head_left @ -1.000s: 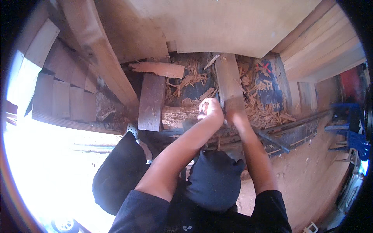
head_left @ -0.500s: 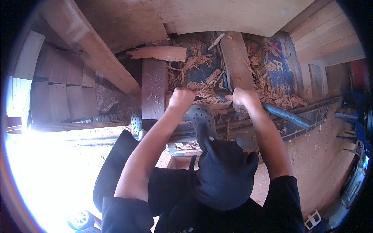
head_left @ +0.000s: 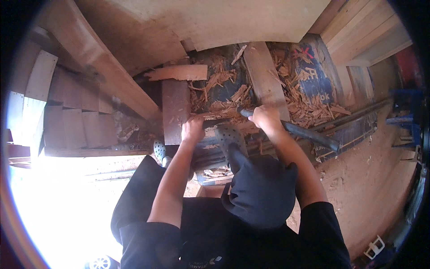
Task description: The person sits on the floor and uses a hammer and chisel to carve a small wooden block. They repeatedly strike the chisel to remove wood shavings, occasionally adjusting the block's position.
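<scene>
The dark bar [head_left: 310, 133], seemingly metal, protrudes either side of the right hand [head_left: 265, 118].

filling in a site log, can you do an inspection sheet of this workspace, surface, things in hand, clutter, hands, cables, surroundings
Surface: brown beam and paler beam, with dark printed sheeting around them
Things in hand: dark bar-shaped tool
Clutter: wood chips scattered over the sheeting; loose offcut at the brown beam's far end
Hands: right hand grips the tool; left hand closed, contents unclear
Cables: nothing seen
Surroundings: plywood sheet beyond; planks at far right; perforated shoe near the left hand
</scene>
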`<state>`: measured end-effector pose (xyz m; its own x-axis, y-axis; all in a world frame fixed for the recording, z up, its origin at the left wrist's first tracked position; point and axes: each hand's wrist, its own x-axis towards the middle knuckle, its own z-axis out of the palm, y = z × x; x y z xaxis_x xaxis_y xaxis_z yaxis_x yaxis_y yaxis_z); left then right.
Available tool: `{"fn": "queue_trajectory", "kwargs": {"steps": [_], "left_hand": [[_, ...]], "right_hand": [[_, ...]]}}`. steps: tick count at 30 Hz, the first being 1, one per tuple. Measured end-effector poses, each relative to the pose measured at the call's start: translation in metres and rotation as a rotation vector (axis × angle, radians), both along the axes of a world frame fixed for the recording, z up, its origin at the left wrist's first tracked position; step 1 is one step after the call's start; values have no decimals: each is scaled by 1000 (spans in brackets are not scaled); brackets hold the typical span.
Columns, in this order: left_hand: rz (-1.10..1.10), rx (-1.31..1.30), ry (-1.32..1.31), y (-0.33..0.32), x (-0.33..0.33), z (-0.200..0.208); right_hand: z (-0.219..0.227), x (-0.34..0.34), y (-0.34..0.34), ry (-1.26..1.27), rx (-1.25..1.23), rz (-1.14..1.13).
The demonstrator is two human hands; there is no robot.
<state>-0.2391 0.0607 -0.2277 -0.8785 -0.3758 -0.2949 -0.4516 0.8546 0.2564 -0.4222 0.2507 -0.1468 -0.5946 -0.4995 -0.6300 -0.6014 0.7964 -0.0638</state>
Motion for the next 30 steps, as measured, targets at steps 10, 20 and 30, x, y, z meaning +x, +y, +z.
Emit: {"fn": "queue_trajectory", "kwargs": {"steps": [10, 20, 30], "left_hand": [[166, -33, 55, 22, 20, -13], [234, 51, -82, 28, 13, 4], [323, 543, -163, -14, -5, 49]], "right_hand": [[-8, -5, 0, 4, 34, -23], [-19, 2, 5, 71, -26, 4], [-23, 2, 9, 130, -81, -14]]}}
